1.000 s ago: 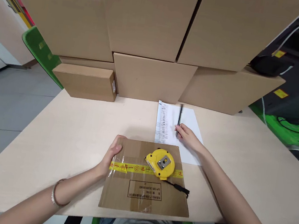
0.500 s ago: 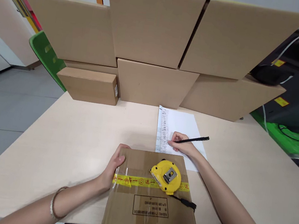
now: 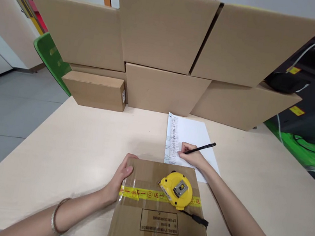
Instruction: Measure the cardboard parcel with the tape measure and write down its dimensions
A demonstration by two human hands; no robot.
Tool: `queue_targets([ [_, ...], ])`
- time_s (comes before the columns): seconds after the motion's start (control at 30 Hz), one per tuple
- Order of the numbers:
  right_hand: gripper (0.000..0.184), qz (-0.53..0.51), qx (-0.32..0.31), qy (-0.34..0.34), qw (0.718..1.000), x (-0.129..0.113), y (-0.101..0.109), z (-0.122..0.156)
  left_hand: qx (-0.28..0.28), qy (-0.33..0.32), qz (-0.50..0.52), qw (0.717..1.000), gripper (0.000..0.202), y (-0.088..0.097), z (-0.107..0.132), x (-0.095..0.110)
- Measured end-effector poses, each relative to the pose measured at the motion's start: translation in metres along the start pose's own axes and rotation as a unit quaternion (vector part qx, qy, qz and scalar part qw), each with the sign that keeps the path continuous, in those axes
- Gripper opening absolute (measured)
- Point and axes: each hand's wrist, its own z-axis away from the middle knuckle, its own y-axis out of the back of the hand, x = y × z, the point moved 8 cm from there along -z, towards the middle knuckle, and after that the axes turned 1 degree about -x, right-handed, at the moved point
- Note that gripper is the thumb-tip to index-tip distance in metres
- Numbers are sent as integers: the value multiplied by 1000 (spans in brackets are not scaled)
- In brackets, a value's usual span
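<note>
My left hand (image 3: 119,178) rests on the left edge of a flat cardboard box (image 3: 160,221) sealed with yellow tape, thumb on its top. A yellow tape measure (image 3: 176,189) lies on the box, its black strap trailing to the right. My right hand (image 3: 190,157) holds a black pen (image 3: 200,148) with the tip down on a white sheet of paper (image 3: 192,139) that has a printed column along its left edge. The sheet lies just behind the box.
Large cardboard boxes (image 3: 165,28) are stacked along the back of the light wooden table (image 3: 76,149), with a small box (image 3: 95,90) at the left. A green chair back (image 3: 50,58) shows at the left. Dark equipment with cables (image 3: 313,86) stands at the right.
My right hand turned the pen from upright to slanted and set its tip on the sheet. The view shifted slightly; my left hand stayed on the box edge.
</note>
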Motion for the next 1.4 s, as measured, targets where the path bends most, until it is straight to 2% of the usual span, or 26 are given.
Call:
queue_targets([
  [0.17,28,1,-20,6,1000,4,-3,-1,0,4,-3,1000,40,-2,1,2],
  [0.5,30,4,-12,8,1000,5,-1,-1,20,13,-13,1000,47,1,0,1],
  [0.77,27,14,-27,-15,999,2,-4,0,30,25,-20,999,48,0,1,2],
  [1.0,30,56,-24,-62,996,1,-3,2,25,17,-18,999,46,1,0,1],
  [1.13,31,107,1,-111,988,-3,9,6,24,16,-22,999,44,1,0,2],
  [1.27,33,188,49,-158,968,-11,29,11,20,16,-27,999,41,2,2,0],
  [1.4,27,260,92,-173,946,-27,41,15,34,-8,-52,998,42,10,2,3],
])
